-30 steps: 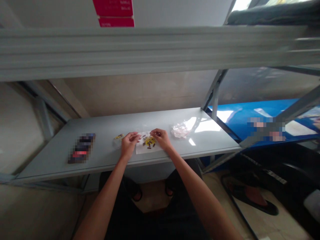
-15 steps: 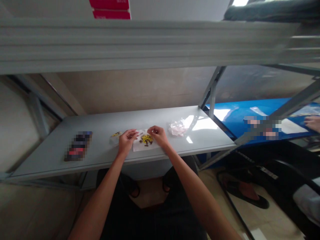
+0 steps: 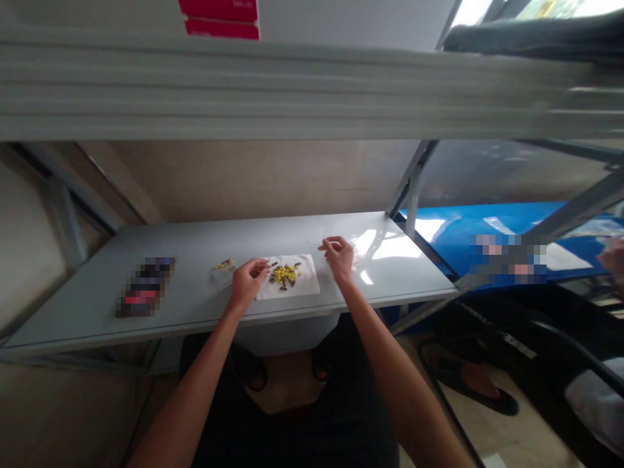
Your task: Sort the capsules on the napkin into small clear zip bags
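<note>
My right hand (image 3: 338,253) is raised off the right side of a white cloth or paper sheet (image 3: 309,286), its fingertips pinched on a thin pale stick (image 3: 312,243) that points left. On the sheet lies a loose pile of small yellow pieces (image 3: 283,274) mixed with dark brown ones (image 3: 284,288). My left hand (image 3: 248,279) rests at the sheet's left edge with its fingers curled toward the thumb; anything between them is too small to make out. Left of that hand is a small clear bag (image 3: 223,268) with yellow and dark pieces in it.
A clear plastic bag (image 3: 359,250) lies behind my right hand, amid glare. A blurred-out dark item (image 3: 146,286) is at the left of the grey table (image 3: 195,247). A shelf beam (image 3: 244,91) spans above. On the right, another person's hand (image 3: 613,257) is over a blue table (image 3: 448,244).
My right hand has moved right and away from the pile, and the thin stick now shows in its fingers. More of the sheet is uncovered. My left hand has barely moved.
</note>
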`<action>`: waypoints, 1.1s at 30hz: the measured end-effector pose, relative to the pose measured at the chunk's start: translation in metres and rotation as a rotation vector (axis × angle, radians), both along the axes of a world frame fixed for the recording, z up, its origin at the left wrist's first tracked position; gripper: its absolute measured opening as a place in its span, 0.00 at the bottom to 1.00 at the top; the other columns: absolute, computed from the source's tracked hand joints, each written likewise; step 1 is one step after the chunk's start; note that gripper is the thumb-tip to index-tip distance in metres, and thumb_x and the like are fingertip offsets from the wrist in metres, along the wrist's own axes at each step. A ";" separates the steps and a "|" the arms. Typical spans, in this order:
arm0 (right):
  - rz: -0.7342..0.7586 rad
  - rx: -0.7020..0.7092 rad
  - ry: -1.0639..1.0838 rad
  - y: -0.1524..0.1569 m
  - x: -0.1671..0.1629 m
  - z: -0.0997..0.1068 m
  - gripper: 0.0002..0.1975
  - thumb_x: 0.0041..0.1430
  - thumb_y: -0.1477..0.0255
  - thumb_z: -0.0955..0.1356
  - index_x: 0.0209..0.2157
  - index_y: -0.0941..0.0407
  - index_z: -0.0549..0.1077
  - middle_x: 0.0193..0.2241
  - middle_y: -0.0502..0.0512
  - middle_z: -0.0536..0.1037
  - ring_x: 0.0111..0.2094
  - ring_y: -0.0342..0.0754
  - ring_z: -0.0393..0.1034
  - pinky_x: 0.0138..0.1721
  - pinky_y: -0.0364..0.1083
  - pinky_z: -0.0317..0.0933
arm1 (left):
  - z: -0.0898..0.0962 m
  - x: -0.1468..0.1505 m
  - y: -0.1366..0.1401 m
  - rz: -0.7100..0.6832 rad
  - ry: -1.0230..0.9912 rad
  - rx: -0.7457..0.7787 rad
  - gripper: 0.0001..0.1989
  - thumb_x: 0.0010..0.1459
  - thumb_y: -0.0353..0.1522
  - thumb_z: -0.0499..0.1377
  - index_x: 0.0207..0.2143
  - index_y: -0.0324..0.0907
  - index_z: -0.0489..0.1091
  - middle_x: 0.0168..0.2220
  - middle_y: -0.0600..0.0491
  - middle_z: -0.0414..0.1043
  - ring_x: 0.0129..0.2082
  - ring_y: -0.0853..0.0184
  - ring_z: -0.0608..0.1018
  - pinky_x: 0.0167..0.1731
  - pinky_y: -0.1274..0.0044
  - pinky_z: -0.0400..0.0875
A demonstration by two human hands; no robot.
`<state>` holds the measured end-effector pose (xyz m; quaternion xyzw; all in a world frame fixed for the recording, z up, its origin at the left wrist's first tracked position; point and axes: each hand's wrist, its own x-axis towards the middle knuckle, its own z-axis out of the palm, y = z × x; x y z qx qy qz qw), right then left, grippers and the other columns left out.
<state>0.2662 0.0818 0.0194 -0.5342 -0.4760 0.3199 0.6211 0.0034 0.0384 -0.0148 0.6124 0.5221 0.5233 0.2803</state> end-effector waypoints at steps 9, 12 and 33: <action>-0.271 -0.157 -0.614 -0.004 0.082 0.007 0.19 0.57 0.60 0.68 0.37 0.62 0.83 0.25 0.61 0.82 0.27 0.53 0.75 0.35 0.47 0.62 | 0.007 0.006 -0.003 0.091 0.070 0.099 0.10 0.57 0.32 0.58 0.39 0.40 0.77 0.36 0.48 0.82 0.36 0.63 0.83 0.40 0.72 0.77; -0.350 -0.202 -0.642 -0.008 0.089 0.003 0.19 0.57 0.59 0.69 0.38 0.61 0.82 0.26 0.60 0.80 0.28 0.54 0.73 0.37 0.49 0.61 | 0.013 -0.004 -0.009 0.178 0.137 0.165 0.09 0.58 0.32 0.57 0.37 0.41 0.76 0.36 0.49 0.81 0.35 0.63 0.82 0.40 0.73 0.76; -0.272 0.256 -1.213 -0.027 0.078 -0.015 0.13 0.67 0.72 0.63 0.34 0.57 0.79 0.43 0.60 0.81 0.46 0.55 0.68 0.47 0.52 0.55 | 0.004 -0.083 -0.022 0.341 0.591 0.119 0.07 0.57 0.29 0.61 0.35 0.41 0.80 0.42 0.45 0.81 0.46 0.55 0.77 0.52 0.63 0.70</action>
